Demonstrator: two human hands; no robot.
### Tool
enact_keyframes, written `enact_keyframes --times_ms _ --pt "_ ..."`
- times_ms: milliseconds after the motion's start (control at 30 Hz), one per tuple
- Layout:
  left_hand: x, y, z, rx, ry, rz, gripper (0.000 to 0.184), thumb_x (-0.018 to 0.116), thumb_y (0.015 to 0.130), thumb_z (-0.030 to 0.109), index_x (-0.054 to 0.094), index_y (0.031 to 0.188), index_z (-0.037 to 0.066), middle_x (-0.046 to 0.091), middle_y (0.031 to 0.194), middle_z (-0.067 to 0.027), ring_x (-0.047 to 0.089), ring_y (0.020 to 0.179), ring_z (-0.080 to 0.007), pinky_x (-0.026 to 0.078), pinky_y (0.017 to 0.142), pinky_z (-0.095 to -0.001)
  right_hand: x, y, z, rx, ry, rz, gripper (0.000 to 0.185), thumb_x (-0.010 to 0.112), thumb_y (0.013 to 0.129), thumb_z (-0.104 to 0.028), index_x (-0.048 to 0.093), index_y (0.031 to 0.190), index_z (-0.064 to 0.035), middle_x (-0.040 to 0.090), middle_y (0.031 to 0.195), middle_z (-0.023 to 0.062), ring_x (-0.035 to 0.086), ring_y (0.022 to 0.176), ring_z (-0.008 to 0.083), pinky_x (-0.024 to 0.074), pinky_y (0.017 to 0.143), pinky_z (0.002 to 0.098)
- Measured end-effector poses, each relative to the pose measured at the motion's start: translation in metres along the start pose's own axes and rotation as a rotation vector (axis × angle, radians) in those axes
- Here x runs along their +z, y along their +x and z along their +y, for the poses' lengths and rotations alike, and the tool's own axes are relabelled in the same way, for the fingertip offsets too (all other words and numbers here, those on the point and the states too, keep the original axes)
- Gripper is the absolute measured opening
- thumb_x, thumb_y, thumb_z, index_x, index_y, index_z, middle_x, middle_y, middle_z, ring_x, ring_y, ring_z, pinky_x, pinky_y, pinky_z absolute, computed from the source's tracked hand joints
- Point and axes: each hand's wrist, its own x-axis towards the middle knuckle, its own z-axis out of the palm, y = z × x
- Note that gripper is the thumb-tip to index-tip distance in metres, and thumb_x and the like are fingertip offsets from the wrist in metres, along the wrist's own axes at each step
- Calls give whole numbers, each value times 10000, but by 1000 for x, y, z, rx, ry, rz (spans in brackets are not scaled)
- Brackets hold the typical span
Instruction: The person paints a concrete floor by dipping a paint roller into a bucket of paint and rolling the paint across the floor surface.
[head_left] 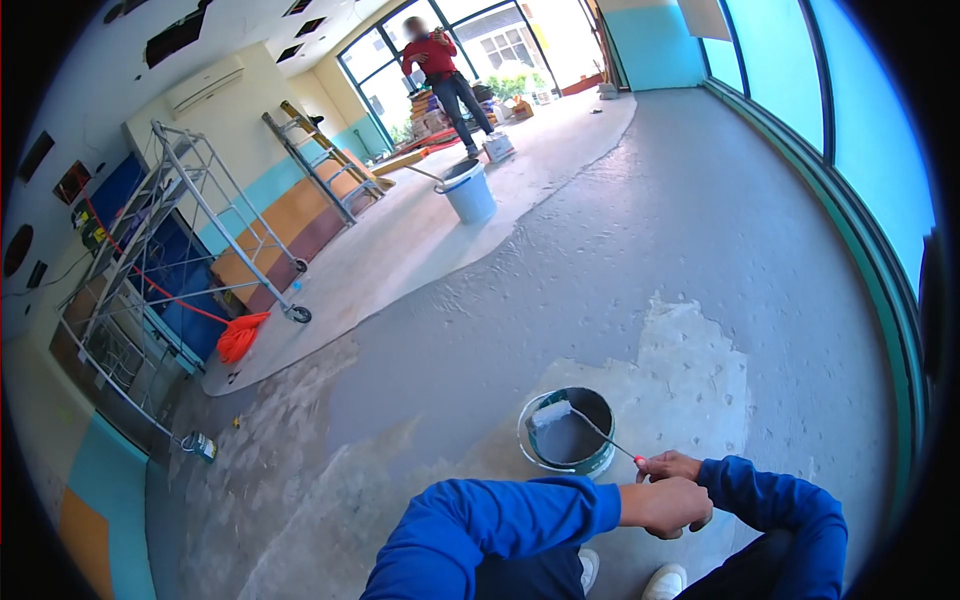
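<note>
My right hand [670,467] grips the red handle end of a paint roller [551,414]. The roller's pale head rests inside the rim of a green bucket [605,462], over grey liquid. Just in front of the right wrist is my left hand [668,507], its fingers curled; whatever they may hold is hidden. Both arms wear blue sleeves. Around the bucket lies a paler, uncoated patch of floor [690,365], bordered by smooth grey coating [480,340].
A wheeled metal scaffold [215,215] and a ladder [310,165] stand at left, near an orange bundle [240,338]. A white bucket [470,195] stands ahead. Beyond it is a person in red [430,57]. Windows [785,70] line the right side. A small can [200,446] sits lower left.
</note>
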Motion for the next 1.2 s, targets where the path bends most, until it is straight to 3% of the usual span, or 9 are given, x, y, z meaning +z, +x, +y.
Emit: enact_keyframes --times_ms 433,533,767,1200 --pt "3 -1 -4 24 0 30 251 672 638 51 658 888 41 646 802 -162 634 808 -350 496 680 -445 1 2 5 6 3 28 501 570 887 -565 693 923 -80 544 665 -27 478 607 66 399 557 261" --pt "1 1 -4 0 -21 8 322 672 588 29 700 909 41 666 845 -187 657 814 -361 528 681 -445 5 -4 -3 -14 -8 39 504 569 887 -566 695 926 -79 560 671 -28 492 615 64 411 569 257" --pt "0 3 -8 4 -22 18 318 665 592 26 706 907 42 669 835 -189 660 809 -361 530 694 -441 2 -3 -5 -15 -18 16 509 557 895 -563 694 938 -74 574 678 -30 506 625 63 423 583 255" --pt "3 -11 2 -14 -45 8 254 670 637 71 649 884 17 655 815 -173 636 811 -359 503 688 -442 4 -1 -2 19 39 14 466 547 918 -526 672 918 -77 474 595 -39 403 513 65 326 474 250"
